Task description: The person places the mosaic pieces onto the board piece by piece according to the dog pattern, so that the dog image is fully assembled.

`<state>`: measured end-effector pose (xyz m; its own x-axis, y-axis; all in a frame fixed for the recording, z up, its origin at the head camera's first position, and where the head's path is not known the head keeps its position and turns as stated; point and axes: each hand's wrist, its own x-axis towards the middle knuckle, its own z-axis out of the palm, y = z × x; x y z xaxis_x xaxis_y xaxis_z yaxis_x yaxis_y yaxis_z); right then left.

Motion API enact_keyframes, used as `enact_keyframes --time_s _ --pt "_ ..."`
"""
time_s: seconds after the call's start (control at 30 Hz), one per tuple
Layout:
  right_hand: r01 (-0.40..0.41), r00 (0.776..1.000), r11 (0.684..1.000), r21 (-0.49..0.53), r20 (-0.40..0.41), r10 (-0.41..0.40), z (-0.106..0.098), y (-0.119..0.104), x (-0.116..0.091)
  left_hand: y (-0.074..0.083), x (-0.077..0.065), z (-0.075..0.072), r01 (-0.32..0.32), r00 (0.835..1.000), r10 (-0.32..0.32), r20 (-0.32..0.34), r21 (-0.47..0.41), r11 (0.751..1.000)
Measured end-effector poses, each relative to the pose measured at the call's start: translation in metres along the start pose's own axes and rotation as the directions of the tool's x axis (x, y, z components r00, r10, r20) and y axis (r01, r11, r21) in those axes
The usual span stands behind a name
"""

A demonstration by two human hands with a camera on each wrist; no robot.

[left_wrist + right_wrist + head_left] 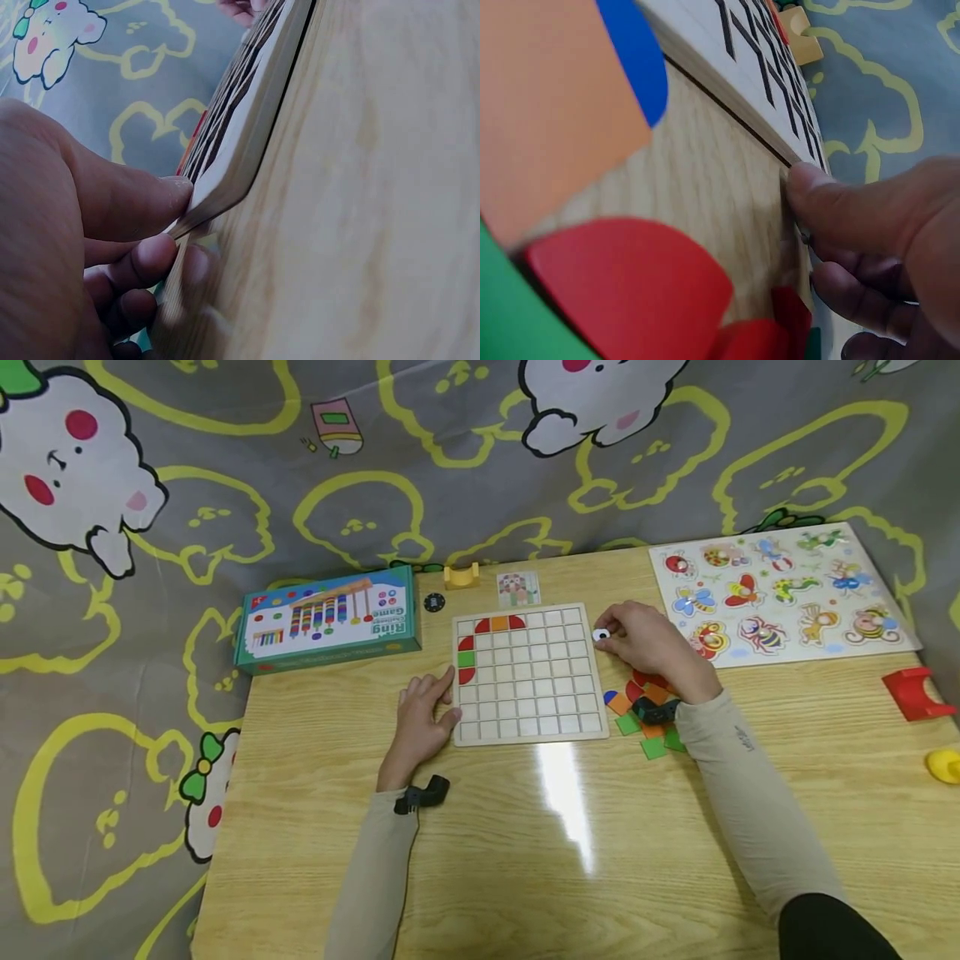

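Observation:
The wooden grid board (527,687) lies flat on the table, with red, orange and green pieces (467,658) in its top-left squares. My left hand (422,722) is at the board's left side, thumb and index finger touching its edge; in the left wrist view the thumb (139,202) rests by the corner. Just past the board's right edge, my right hand (645,639) pinches a small white piece with a black dot (601,634) between thumb and finger. That piece is mostly hidden in the right wrist view. Loose coloured pieces (654,748) lie below and partly under the right wrist.
A Ring Game box (330,618) stands at the back left. Behind the board are a black disc (434,602), a yellow block (461,577) and a pattern card (518,587). An insect puzzle board (780,593) lies back right, with a red block (917,693) nearer the right edge.

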<state>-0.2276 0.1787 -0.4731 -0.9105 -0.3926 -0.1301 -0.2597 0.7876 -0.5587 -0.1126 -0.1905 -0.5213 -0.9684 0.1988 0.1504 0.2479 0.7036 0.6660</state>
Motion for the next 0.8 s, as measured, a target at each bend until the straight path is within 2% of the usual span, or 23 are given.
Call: enact_keyframes --time_s 0.1,0.2,0.37,0.5,0.63,0.8 --pt "0.004 1.0 1.0 0.02 -0.012 -0.004 -0.003 -0.001 -0.001 -0.001 0.0 0.0 0.0 1.0 0.0 0.002 0.001 1.0" --pt "0.026 0.998 0.998 0.061 -0.066 -0.022 -0.003 -0.004 -0.001 -0.001 0.001 -0.001 0.001 1.0 -0.001 0.006 0.007 1.0" --pt "0.128 0.979 0.984 0.125 -0.175 -0.105 0.005 -0.019 0.004 -0.003 0.001 -0.004 -0.002 1.0 0.002 -0.001 0.018 1.0" --pt "0.208 0.962 0.957 0.2 -0.22 -0.163 0.013 -0.037 0.012 -0.003 0.001 -0.005 -0.012 1.0 0.012 -0.009 0.012 1.0" --pt "0.245 0.959 0.932 0.269 -0.211 -0.191 0.026 -0.05 0.022 -0.003 0.0 -0.005 -0.015 1.0 0.015 -0.003 0.005 1.0" --pt "0.253 0.966 0.905 0.341 -0.145 -0.215 0.041 -0.065 0.034 -0.002 0.0 -0.002 -0.03 1.0 0.03 -0.001 -0.002 1.0"
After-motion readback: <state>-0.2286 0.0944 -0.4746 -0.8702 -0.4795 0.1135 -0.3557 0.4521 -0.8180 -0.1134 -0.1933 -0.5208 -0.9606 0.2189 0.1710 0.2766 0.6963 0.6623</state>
